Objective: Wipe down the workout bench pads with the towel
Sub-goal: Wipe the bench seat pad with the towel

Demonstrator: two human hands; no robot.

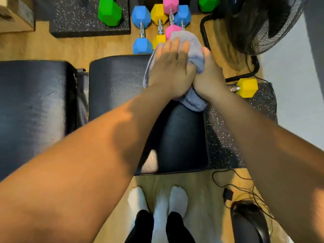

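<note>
A grey-blue towel (188, 42) is bunched over the far right corner of the black seat pad (119, 85). My left hand (171, 67) lies flat on top of the towel with the fingers spread. Beside it, my right hand (209, 74) grips the towel's right side, its thumb pressed against my left hand. The towel's lower end (194, 101) hangs out below both wrists. A second, longer black pad (33, 106) lies to the left, across a narrow gap with a metal hinge. My forearms cover much of the seat pad's near half.
Blue (141, 28), yellow (158, 25) and pink (171, 16) dumbbells lie on the wooden floor just beyond the pad. A green dumbbell (109, 12) rests on a speckled mat. A black floor fan (259, 25) stands far right, a yellow dumbbell (246, 87) beside it. Cables (235, 188) trail near my socked feet (157, 200).
</note>
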